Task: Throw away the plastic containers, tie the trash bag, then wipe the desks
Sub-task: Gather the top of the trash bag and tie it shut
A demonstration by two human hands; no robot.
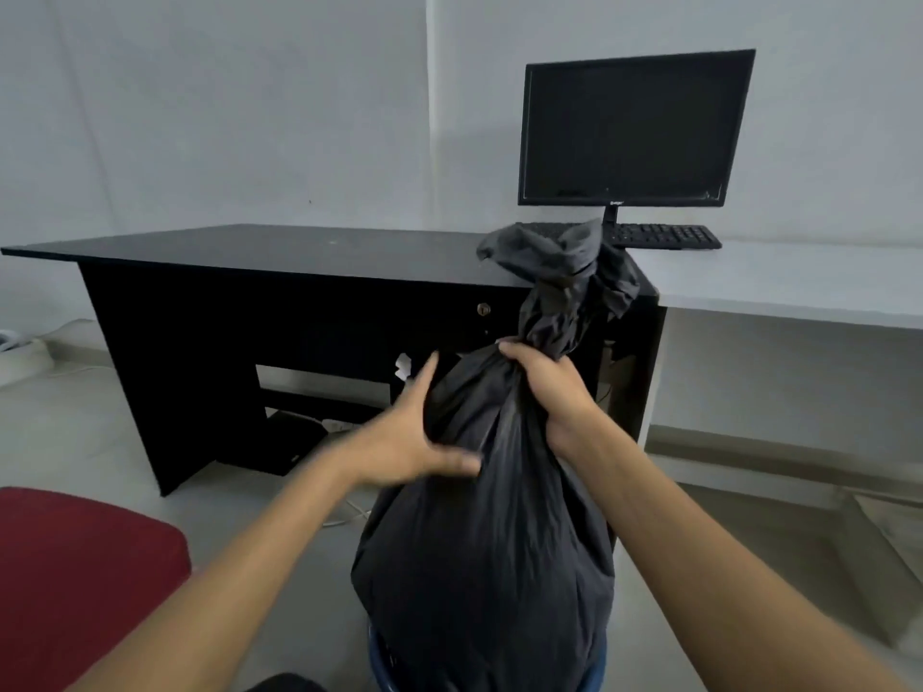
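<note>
A full black trash bag [489,551] stands upright in a blue bin [597,674] at the bottom centre. Its neck is twisted into a bunched top [559,272] that rises in front of the black desk [249,252]. My right hand [547,387] is shut around the twisted neck. My left hand [424,432] lies flat with spread fingers against the bag's left shoulder, slightly blurred. The bag's contents are hidden. A white desk [799,287] adjoins the black one on the right.
A black monitor [634,127] and keyboard [659,235] sit on the white desk. A red seat [75,566] is at lower left. Cables and a power strip [334,424] lie on the floor under the black desk. A white object [20,352] rests on the floor far left.
</note>
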